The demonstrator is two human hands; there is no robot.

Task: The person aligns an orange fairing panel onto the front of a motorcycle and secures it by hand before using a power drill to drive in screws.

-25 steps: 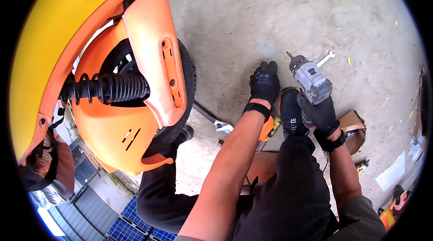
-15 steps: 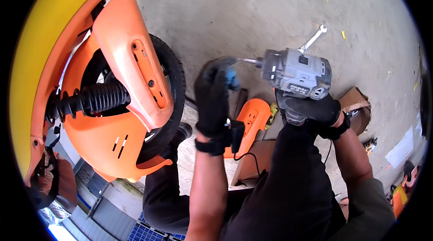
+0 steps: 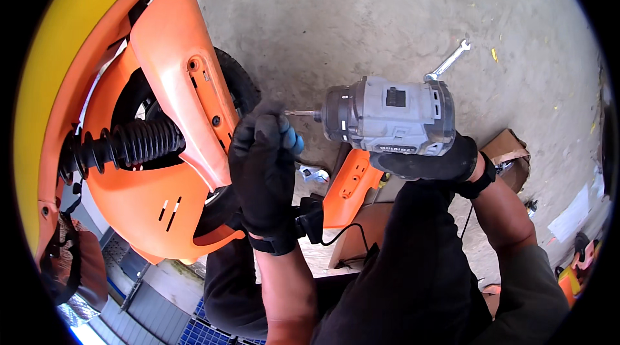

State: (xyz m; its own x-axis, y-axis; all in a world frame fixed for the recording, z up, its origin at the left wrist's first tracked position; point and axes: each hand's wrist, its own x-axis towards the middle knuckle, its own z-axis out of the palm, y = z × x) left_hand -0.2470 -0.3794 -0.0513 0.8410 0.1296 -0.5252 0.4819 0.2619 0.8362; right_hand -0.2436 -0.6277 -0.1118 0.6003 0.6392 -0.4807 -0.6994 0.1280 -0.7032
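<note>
My right hand (image 3: pixel 429 161), in a black glove, grips a grey cordless power driver (image 3: pixel 387 115) held level, its bit (image 3: pixel 300 113) pointing left. At the tip of that bit my gloved left hand (image 3: pixel 261 170) has its fingers curled together; whatever is pinched there is hidden, and blue shows at the fingertips. Just left of this hand is an orange cover (image 3: pixel 184 67) with a recessed slot and bolt holes. Behind the cover sit a black coil-spring shock absorber (image 3: pixel 142 141), a tyre (image 3: pixel 237 80) and an orange fender (image 3: pixel 139 196).
A wrench (image 3: pixel 452 59) lies on the concrete floor beyond the driver. Below the hands are a loose orange cover (image 3: pixel 351 193) and cardboard (image 3: pixel 365 232). An open carton (image 3: pixel 507 151) stands right of my right wrist, with a white sheet (image 3: pixel 569 214) farther right.
Both hands and the driver have moved left, toward the orange cover. My left hand is also lower, and the driver now sits more level. Its bit still meets the left fingers.
</note>
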